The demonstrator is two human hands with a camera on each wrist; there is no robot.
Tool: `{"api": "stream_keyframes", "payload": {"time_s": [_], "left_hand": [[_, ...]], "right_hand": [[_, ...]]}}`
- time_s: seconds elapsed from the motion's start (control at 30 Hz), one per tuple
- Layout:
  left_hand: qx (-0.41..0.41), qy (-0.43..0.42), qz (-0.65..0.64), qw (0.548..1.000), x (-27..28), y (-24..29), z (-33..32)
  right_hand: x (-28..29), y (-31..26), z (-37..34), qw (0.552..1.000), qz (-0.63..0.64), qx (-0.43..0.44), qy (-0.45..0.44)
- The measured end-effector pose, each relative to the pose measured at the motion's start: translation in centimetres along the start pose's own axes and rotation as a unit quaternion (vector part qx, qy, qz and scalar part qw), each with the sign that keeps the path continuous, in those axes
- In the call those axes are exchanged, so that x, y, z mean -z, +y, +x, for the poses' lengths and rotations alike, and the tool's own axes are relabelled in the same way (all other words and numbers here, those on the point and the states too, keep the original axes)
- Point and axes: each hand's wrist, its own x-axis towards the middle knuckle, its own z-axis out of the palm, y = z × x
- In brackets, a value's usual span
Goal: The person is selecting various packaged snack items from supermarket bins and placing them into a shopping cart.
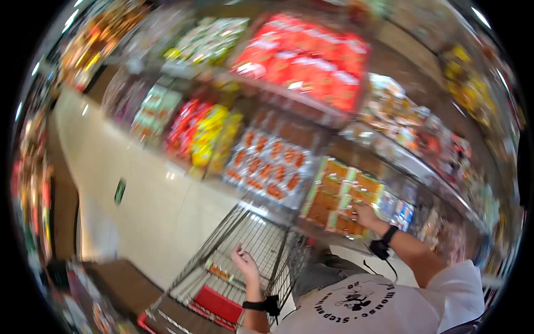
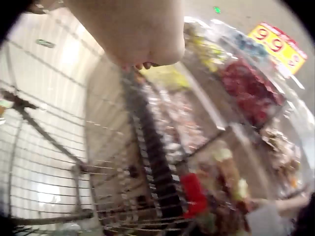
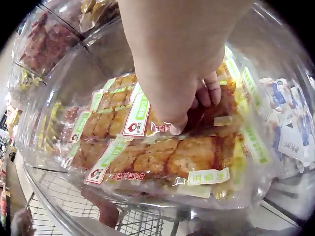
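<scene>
Where the right grip [image 3: 174, 88] bends, packets [image 3: 189, 157] lie beneath; one touches its thumb [image 3: 178, 124].

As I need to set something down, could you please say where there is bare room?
The cart has bare wire between its packet and far end. Floor lies open beyond the cart's left rim. Packets crowd the bin under the right hand.

The right fingers [image 3: 212, 89] are concealing part of the food packets [image 3: 189, 156] beneath them; past the left fingers [image 2: 147, 65], blur is obscuring the bagged goods [image 2: 172, 110].
</scene>
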Motion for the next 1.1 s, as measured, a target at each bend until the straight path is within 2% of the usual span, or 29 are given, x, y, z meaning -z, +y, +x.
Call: {"api": "stream_keyframes", "payload": {"time_s": [0.1,0.13,0.17,0.2,0.27,0.37,0.43,0.47,0.53,0.57,0.67,0.7,0.8,0.83,0.97,1.1], "left_hand": [[0.191,0.149,-0.008,0.970,3.5,-17.2,-0.1],[0.257,0.187,-0.033,0.947,4.0,-22.8,-0.7],[0.319,0.220,-0.063,0.920,4.9,-26.4,-1.8],[0.365,0.213,0.001,0.906,6.0,-27.8,-2.6],[0.450,0.178,0.114,0.868,6.8,-29.7,-2.5],[0.388,0.205,0.175,0.881,6.4,-31.8,-2.6],[0.412,0.191,0.172,0.874,6.2,-33.1,-2.4],[0.421,0.183,0.172,0.872,6.1,-34.1,-2.2],[0.384,0.177,0.154,0.893,6.0,-36.1,-1.8],[0.364,0.177,0.145,0.903,5.7,-37.1,-1.5],[0.410,0.209,0.185,0.868,4.8,-38.8,-1.2],[0.437,0.226,0.197,0.848,4.5,-39.0,-1.0],[0.486,0.175,0.261,0.816,4.6,-37.1,0.2],[0.484,0.189,0.261,0.814,4.5,-36.8,0.3],[0.464,0.188,0.249,0.829,4.8,-35.2,0.2],[0.526,0.177,0.258,0.791,3.5,-34.5,0.0]], "right_hand": [[0.4,0.0,0.7,0.999,-0.011,0.024,-0.021],[0.7,-0.3,0.9,0.998,-0.002,-0.013,-0.061],[0.8,-0.6,0.9,0.998,-0.021,-0.010,-0.064],[1.1,-0.9,0.8,0.997,-0.040,-0.009,-0.065],[1.8,-1.7,1.0,0.994,-0.021,-0.021,-0.107],[2.0,-2.0,1.1,0.994,-0.027,-0.015,-0.104],[2.5,-2.6,1.5,0.988,-0.037,-0.021,-0.145],[3.0,-3.2,1.8,0.986,-0.014,-0.034,-0.165],[3.5,-4.6,2.0,0.977,0.033,-0.065,-0.203],[3.3,-3.7,1.9,0.964,0.095,-0.088,-0.232],[3.4,-5.1,2.0,0.956,0.112,-0.108,-0.248],[3.1,-5.5,2.0,0.957,0.074,-0.135,-0.246],[2.5,-6.3,1.9,0.968,0.009,-0.145,-0.203],[2.2,-5.6,1.7,0.971,-0.080,-0.123,-0.186],[1.7,-4.6,1.7,0.982,-0.042,-0.096,-0.159],[1.6,-4.2,1.3,0.980,-0.091,-0.081,-0.159]]}}
